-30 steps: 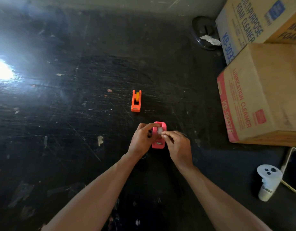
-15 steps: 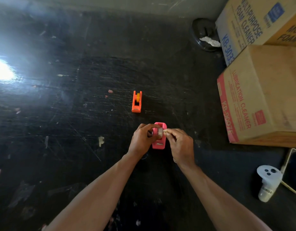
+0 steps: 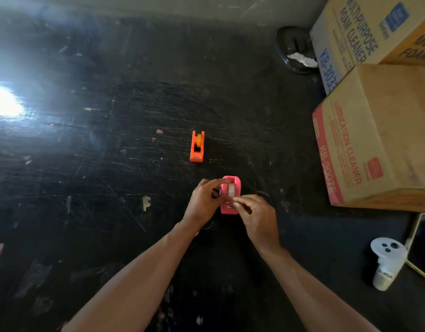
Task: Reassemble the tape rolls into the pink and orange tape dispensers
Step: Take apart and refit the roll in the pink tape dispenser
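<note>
Head view. The pink tape dispenser (image 3: 230, 195) stood on the dark, scratched floor (image 3: 111, 188), directly in front of the person. A pale tape roll (image 3: 231, 190) sat in its cradle. The left hand (image 3: 204, 202) was wrapped around the dispenser's left side, thumb and fingers bracing the body. The right hand (image 3: 257, 216) was pinched closed at the dispenser's near end, beside the cutter; it appeared to grip the free end of the tape, though the strip itself was too thin to confirm.

Compared with half a second earlier, the right fingertips had shifted from the roll itself down toward the cutter end, and more of the roll was exposed. This suggests the roll was already seated and the tape end was being drawn forward to the blade.

The orange tape dispenser (image 3: 197, 147) stood farther away, well apart from the hands, with a yellow roll (image 3: 199, 140) visible inside it. That unit appeared complete, so the task was judged near its end.

Two cardboard boxes (image 3: 379, 130) stood at the right, with a white controller (image 3: 387, 259) and a phone (image 3: 422, 245) nearer the person.
</note>
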